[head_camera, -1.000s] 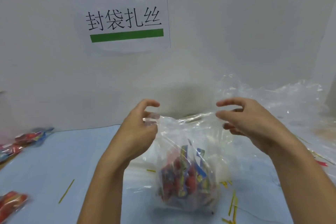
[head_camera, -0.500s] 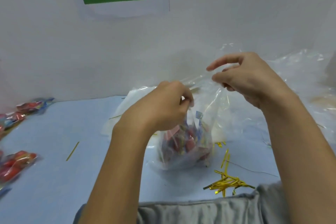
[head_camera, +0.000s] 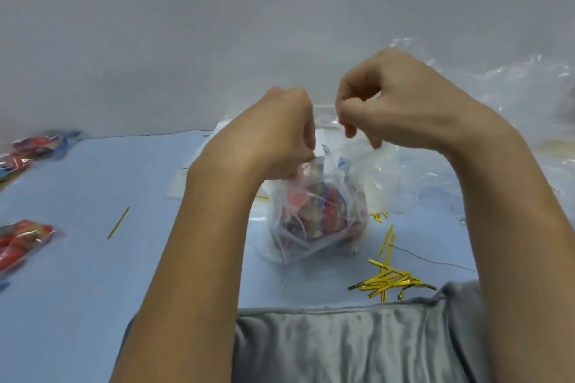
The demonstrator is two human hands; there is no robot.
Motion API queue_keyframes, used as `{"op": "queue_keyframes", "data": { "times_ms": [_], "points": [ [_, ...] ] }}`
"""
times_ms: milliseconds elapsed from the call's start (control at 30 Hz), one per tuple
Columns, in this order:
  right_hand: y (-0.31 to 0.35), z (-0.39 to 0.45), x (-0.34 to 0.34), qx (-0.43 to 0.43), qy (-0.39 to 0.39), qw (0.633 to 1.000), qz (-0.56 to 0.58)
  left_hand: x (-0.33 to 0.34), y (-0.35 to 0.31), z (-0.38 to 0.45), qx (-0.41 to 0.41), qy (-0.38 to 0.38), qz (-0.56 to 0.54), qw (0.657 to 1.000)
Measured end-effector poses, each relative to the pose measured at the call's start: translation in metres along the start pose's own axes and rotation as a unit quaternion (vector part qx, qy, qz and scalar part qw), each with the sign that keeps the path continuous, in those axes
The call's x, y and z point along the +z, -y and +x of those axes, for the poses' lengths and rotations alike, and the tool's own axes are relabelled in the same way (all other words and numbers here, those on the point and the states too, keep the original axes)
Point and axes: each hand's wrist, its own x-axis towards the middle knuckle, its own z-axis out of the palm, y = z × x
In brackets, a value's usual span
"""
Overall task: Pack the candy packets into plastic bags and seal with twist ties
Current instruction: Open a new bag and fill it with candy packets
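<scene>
we are gripping the clear plastic bag of colourful candy packets point(head_camera: 314, 214) with our left hand point(head_camera: 280, 134), our right hand point(head_camera: 395, 102) pinching its top.

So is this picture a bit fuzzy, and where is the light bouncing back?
Head view: overall soft, and the candy packets at the left edge smear most. White glints sit on the loose clear plastic at right and on the gold twist ties. Straight table edges bow slightly, a wide-angle effect.

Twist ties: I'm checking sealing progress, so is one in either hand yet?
No: the left hand and right hand grip only the bag; the twist ties lie on the table.
</scene>
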Motion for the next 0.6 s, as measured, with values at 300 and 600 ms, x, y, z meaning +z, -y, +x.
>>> {"op": "queue_keyframes", "data": {
  "times_ms": [300, 600],
  "points": [
    [0.014, -0.002, 0.009, 0.134, 0.138, 0.968, -0.161, 0.013, -0.011, 0.000, -0.026, 0.091, 0.058, 0.994],
    [0.024, -0.004, 0.017, 0.165, 0.140, 0.952, -0.214, 0.023, -0.013, 0.003, -0.098, -0.023, 0.051, 0.994]
  ]
}}
